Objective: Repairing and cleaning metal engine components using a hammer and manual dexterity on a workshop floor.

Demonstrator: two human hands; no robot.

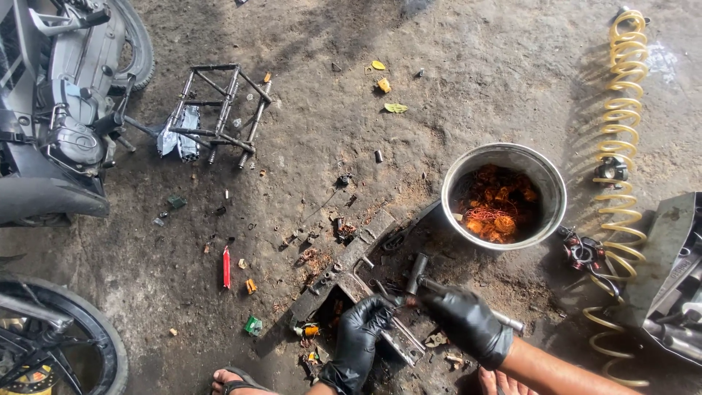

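Both my hands wear black gloves at the bottom middle. My left hand (363, 328) presses down on a flat metal bar (344, 272) lying on the dirt floor, its fingers closed around a small part I cannot make out. My right hand (468, 322) grips a hammer-like metal tool (418, 272) whose handle runs back under my palm, its head resting near the bar. Small bits of copper and scrap lie around the bar.
A metal bowl (550, 192) holding copper wire coils stands just beyond my right hand. A yellow coiled hose (621, 132) runs down the right side. A motorcycle (51, 110) and a metal frame (219, 110) are at the upper left, a wheel (66, 344) at lower left.
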